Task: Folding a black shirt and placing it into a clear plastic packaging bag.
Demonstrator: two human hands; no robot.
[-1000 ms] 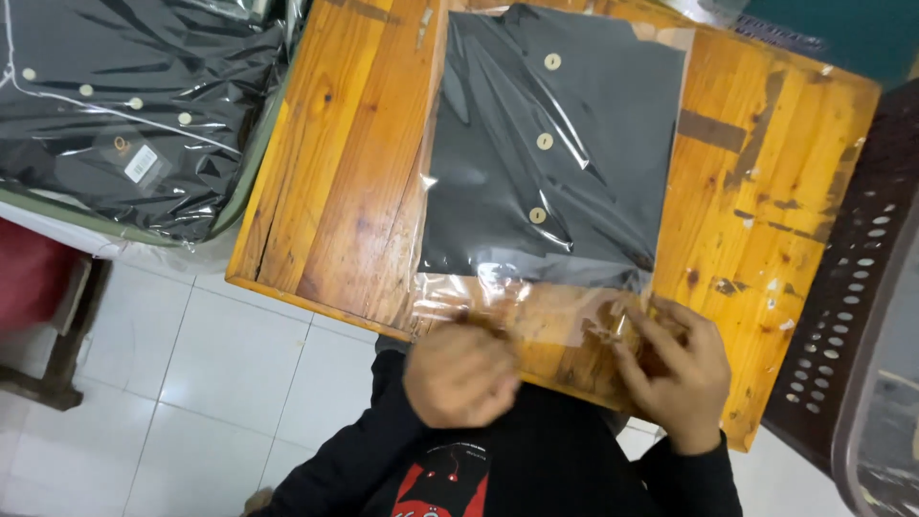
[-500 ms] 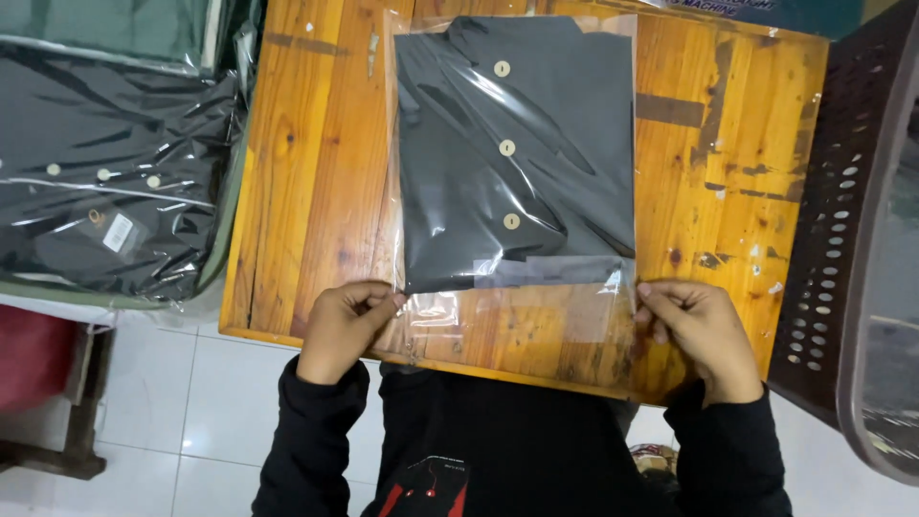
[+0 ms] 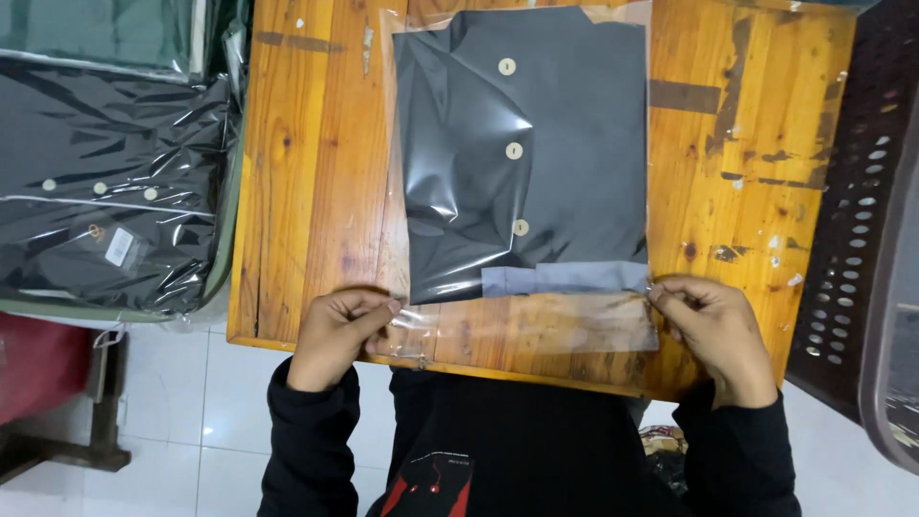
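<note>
1. Head view: the left hand [image 3: 335, 335] has its grip pinched shut on the near left edge of the clear plastic bag [image 3: 522, 321].
2. The right hand [image 3: 718, 335] is likewise closed, fingertips pinching the bag's near right edge.
3. The bag lies flat on the wooden tabletop [image 3: 306, 172] and holds a folded dark shirt [image 3: 536, 163] with pale buttons; its near flap is empty.
4. To the left, more bagged dark shirts [image 3: 105, 211] lie stacked; a dark perforated crate [image 3: 862, 211] stands to the right.

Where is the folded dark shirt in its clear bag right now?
In the head view, the bagged dark shirt lies mid-table on the wooden table, just beyond the left hand and right hand pinching the bag's open end.
</note>
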